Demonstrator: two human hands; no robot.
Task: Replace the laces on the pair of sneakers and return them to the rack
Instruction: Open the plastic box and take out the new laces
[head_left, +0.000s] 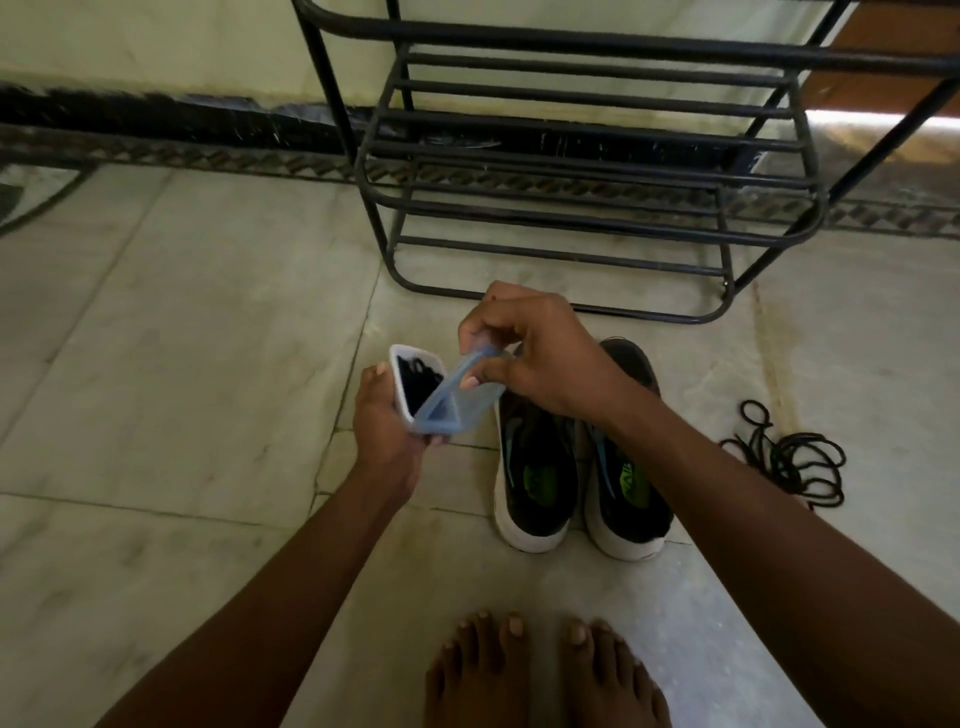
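Seen from above, over a pale tiled floor (171, 332). Left hand (387, 415) curled round a small white box (402, 387), held tilted with its mouth toward the camera; black laces (418, 376) visible inside. Right hand (540, 353) pinching the blue lid (457, 400), thumb below and fingers above, lid lifted at its far end and touching the box at its near edge. Pair of sneakers (576, 467) side by side on the floor, just right of and below the box, heels toward the camera, dark uppers, white soles, green marking on the insoles; toe ends partly hidden behind the right hand and forearm; whether any lace is threaded cannot be told. Loose tangle of black cord (789, 457) on the floor right of the sneakers, apart from them. Black metal rack (587, 171) beyond the sneakers, against the wall, slatted shelves bare. Two bare feet (550, 675) at the bottom edge, near the sneaker heels.
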